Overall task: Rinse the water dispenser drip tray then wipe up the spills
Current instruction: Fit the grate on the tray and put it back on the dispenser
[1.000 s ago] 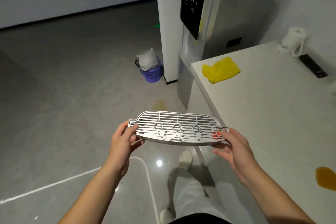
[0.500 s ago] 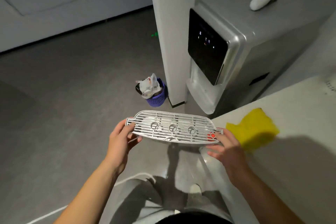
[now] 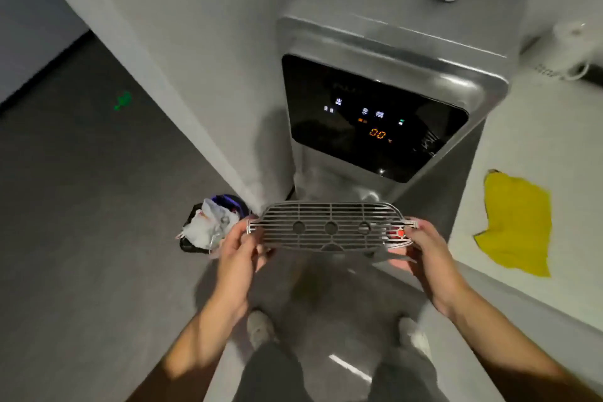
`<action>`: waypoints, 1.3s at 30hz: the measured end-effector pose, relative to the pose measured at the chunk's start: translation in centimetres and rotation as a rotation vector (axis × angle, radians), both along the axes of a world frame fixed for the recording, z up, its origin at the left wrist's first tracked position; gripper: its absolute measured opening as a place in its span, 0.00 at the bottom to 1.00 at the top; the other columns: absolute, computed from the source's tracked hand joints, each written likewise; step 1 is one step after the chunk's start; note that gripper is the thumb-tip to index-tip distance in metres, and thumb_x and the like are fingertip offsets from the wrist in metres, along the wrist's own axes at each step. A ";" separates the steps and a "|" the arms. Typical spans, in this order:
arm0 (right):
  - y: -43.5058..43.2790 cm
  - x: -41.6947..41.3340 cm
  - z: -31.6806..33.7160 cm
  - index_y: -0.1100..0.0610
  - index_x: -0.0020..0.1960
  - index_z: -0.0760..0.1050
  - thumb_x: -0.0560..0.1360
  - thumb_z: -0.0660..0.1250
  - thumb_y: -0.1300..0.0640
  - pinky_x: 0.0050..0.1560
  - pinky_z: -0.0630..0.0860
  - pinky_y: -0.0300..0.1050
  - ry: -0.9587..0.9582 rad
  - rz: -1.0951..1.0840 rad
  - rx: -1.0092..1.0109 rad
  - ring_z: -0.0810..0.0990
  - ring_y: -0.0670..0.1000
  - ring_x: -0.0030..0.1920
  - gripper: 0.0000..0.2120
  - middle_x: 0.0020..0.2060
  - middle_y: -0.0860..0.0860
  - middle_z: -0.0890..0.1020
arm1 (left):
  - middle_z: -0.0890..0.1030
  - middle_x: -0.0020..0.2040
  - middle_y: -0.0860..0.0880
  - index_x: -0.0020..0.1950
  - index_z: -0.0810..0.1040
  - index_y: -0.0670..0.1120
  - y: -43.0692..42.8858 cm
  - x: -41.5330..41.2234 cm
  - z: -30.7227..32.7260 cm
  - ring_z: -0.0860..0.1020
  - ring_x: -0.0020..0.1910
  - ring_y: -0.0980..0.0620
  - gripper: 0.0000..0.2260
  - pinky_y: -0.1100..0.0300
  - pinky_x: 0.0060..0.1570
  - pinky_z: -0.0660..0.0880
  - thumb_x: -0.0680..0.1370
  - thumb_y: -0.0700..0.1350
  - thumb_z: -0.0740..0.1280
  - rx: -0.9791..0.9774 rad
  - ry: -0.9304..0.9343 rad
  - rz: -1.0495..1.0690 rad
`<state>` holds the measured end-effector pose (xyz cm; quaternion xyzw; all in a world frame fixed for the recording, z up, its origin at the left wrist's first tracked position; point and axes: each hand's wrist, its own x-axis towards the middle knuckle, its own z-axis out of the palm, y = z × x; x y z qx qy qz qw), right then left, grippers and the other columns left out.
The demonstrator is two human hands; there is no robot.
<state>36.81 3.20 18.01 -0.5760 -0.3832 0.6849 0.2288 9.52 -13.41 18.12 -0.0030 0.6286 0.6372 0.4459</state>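
Right in front of the water dispenser [image 3: 385,81], w/ its brushed-metal body and glossy black panel showing orange digits, a person stands holding the drip tray grille. Everything below is placed relative to the dispenser.

Beside it on the right: a pale, matte counter [image 3: 535,147], smooth and flat. On that counter lies a yellow cloth [image 3: 515,225], soft and crumpled, prob. parked there for the wiping step. Left of the dispenser's base, on the grey floor, sits a small bin [image 3: 212,225] w/ a white bag stuffed in it.

Just below the dispenser's panel, approx. level w/ the spout recess, is the drip tray [image 3: 329,232]: a slotted grey grille, long w/ rounded corners, 3 round bosses in a row and a small red float marker near its right end. It's held flat, likely so it lines up w/ the recess for seating; can't tell if it's wet.

The left hand [image 3: 238,254] pinches the tray's left tab, thumb on top, fingers under. The right hand [image 3: 424,251] pinches the right tab the same way. 2-end hold keeps the thin grille level and stops it flexing.

Judging by this, rinse looks done; wiping not yet begun.
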 end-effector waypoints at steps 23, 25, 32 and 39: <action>4.5 -7.0 -19.9 0.54 0.50 0.82 0.82 0.68 0.57 0.55 0.80 0.56 -0.090 -0.548 -0.111 0.84 0.54 0.45 0.05 0.47 0.55 0.87 | 0.83 0.46 0.40 0.46 0.85 0.48 17.5 -8.9 -21.2 0.80 0.49 0.44 0.05 0.49 0.57 0.78 0.79 0.39 0.73 -0.195 0.210 -0.343; 5.0 -7.1 -20.3 0.53 0.50 0.83 0.83 0.67 0.56 0.52 0.80 0.51 -0.082 -0.567 -0.073 0.84 0.52 0.47 0.06 0.48 0.53 0.87 | 0.85 0.47 0.40 0.46 0.85 0.49 18.1 -8.7 -21.7 0.82 0.49 0.41 0.03 0.47 0.57 0.79 0.79 0.43 0.73 -0.220 0.270 -0.349; 6.1 -7.9 -20.6 0.52 0.51 0.84 0.83 0.67 0.54 0.47 0.78 0.48 -0.147 -0.561 0.001 0.81 0.48 0.44 0.07 0.44 0.49 0.86 | 0.81 0.39 0.37 0.41 0.81 0.38 19.7 -8.3 -21.9 0.77 0.41 0.44 0.13 0.51 0.45 0.73 0.80 0.47 0.70 -0.262 0.422 -0.379; 6.2 -7.8 -20.9 0.54 0.59 0.84 0.83 0.66 0.52 0.55 0.80 0.52 -0.200 -0.498 0.015 0.82 0.51 0.50 0.10 0.49 0.52 0.86 | 0.83 0.40 0.38 0.43 0.83 0.39 19.6 -8.7 -22.0 0.79 0.41 0.42 0.12 0.48 0.47 0.76 0.80 0.46 0.70 -0.261 0.417 -0.372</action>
